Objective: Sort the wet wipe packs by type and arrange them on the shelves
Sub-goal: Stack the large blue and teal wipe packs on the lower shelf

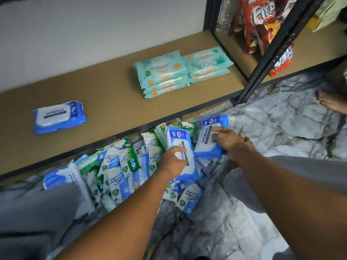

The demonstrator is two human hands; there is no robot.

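Left hand grips a blue pack, right hand grips a second blue pack — both over the pile on the near floor. A third blue pack lies on the shelf at far left.

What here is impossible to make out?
Head view only:
- Left hand covers part of the brand name on its blue pack.
- Small print on the teal packs: blurred, too small.
- Red snack bags: cut off by the top edge, partly behind the black post.
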